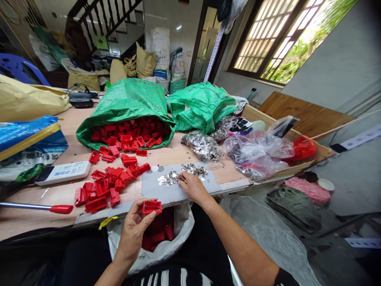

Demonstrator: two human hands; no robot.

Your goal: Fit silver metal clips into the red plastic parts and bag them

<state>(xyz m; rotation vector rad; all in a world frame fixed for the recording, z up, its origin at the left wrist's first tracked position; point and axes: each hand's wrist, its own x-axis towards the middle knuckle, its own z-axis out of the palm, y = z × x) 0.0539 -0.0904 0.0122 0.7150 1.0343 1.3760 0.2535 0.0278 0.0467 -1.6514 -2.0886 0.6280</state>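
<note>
My left hand (133, 226) grips a small red plastic housing (152, 206) between thumb and fingers, its hollow side up, above the mouth of a white sack (183, 234). More red parts lie inside that sack. My right hand (193, 187) is closed on what looks like tweezers (182, 178), slim with a yellowish part. Their tip is at the small silvery metal pieces (168, 178), which lie in a pile on a grey board (151, 190). A second pile of metal pieces (195, 170) sits just beyond my right fingers. Loose red housings (101, 186) are heaped to the left.
A green woven sack (127, 95) spills red housings at the back; another green sack (202, 103) stands beside it. Bagged metal pieces (202, 145) and clear plastic bags (258, 147) crowd the right. On the left are a white box-shaped device (65, 173) and a red-handled rod (61, 209).
</note>
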